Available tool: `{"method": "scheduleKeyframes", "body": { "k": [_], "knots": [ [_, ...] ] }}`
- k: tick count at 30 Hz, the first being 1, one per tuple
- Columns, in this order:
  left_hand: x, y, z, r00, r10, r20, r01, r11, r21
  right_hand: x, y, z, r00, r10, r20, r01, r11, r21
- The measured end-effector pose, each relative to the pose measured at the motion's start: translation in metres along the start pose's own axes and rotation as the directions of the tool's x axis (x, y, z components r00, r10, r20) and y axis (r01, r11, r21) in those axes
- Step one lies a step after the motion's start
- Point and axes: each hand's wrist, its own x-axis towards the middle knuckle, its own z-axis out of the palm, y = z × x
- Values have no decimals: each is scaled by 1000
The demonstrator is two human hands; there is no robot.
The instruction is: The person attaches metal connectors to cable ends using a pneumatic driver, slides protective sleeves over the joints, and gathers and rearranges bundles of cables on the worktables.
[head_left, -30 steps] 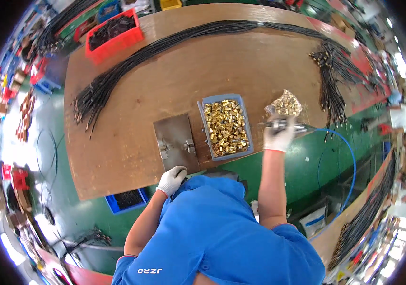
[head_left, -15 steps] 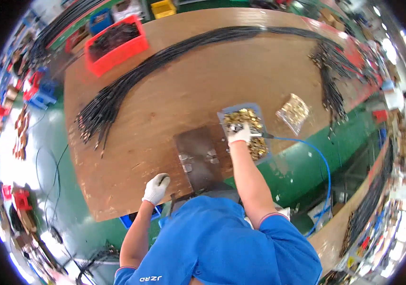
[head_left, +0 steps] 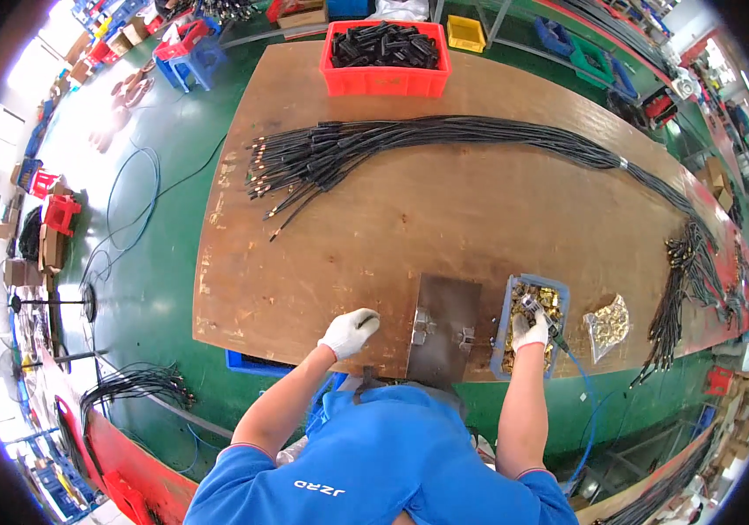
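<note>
My right hand (head_left: 527, 330), in a white glove, is closed round a small silver-and-dark air tool (head_left: 556, 334) with a thin blue hose (head_left: 586, 376) running from its back end. Hand and tool are over a translucent blue bin (head_left: 504, 337) of small brass-coloured fittings (head_left: 551, 301). My left hand (head_left: 350, 332), also gloved, hovers near the table's front edge with its fingers curled in. Whatever it may hold is hidden. Between my hands lies a dark metal plate (head_left: 444, 319) with small silver clamps or brackets (head_left: 422, 327) on it.
A bundle of black cables (head_left: 479, 131) arcs across the wooden table (head_left: 374, 245). Beyond it stands a red crate (head_left: 383, 83) of black parts. A clear bag of brass pieces (head_left: 607, 327) lies right of the bin. Below the front edge sits a blue container (head_left: 256, 363).
The view has swung, so the table and cables appear shifted and turned. My right hand stays at the bin with the air tool. My left hand has come over the table beside the plate.
</note>
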Motion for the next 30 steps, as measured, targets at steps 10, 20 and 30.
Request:
{"method": "scheduleKeyframes", "body": {
  "k": [10, 20, 30],
  "knots": [
    [202, 56, -104, 881, 422, -215, -247, 797, 551, -138, 17, -51, 888, -430, 165, 453, 755, -474],
    [380, 145, -209, 912, 374, -166, -16, 438, 899, -239, 121, -315, 943, -300, -143, 62, 581, -811],
    [417, 156, -216, 996, -26, 83, -66, 383, 921, -270, 165, -381, 950, -185, -250, -199, 258, -945]
  ]
}}
